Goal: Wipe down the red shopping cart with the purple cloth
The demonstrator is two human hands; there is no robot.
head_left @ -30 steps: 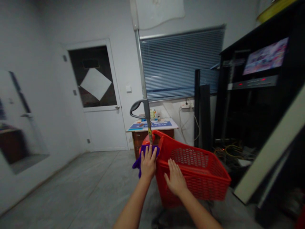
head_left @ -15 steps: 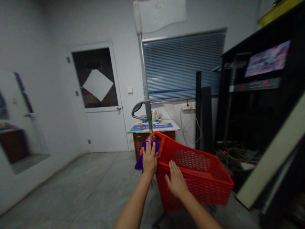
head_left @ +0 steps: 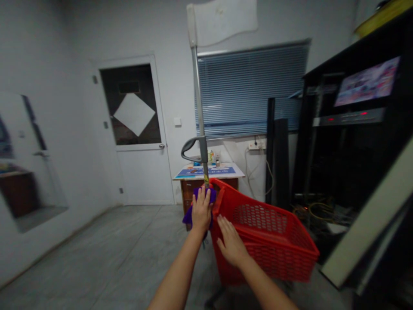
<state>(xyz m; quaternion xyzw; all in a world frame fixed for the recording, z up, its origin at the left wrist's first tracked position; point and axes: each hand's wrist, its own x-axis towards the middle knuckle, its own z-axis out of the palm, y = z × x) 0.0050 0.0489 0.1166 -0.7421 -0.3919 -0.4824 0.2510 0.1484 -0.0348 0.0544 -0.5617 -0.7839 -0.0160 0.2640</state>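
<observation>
A red plastic shopping cart [head_left: 267, 254] stands in front of me, its high end at the left. My left hand [head_left: 201, 212] lies with fingers spread on a purple cloth [head_left: 211, 196] at that end, beside the grey pole [head_left: 199, 94] with a looped grey handle [head_left: 190, 148]. My right hand [head_left: 231, 242] is open, fingers extended, over the near side of the cart by its upper corner; whether it touches the rim cannot be made out. Nothing shows in it.
Behind the cart is a desk [head_left: 183, 177] with small bottles. A white door [head_left: 142, 176] is at the back left. On the right stand a black rack [head_left: 348, 150] with a lit screen, a leaning pale board [head_left: 371, 215] and cables on the floor.
My right hand has moved left and slightly up toward the cart's corner. My left hand stays on the purple cloth, shifted a little. The view has shifted slightly.
</observation>
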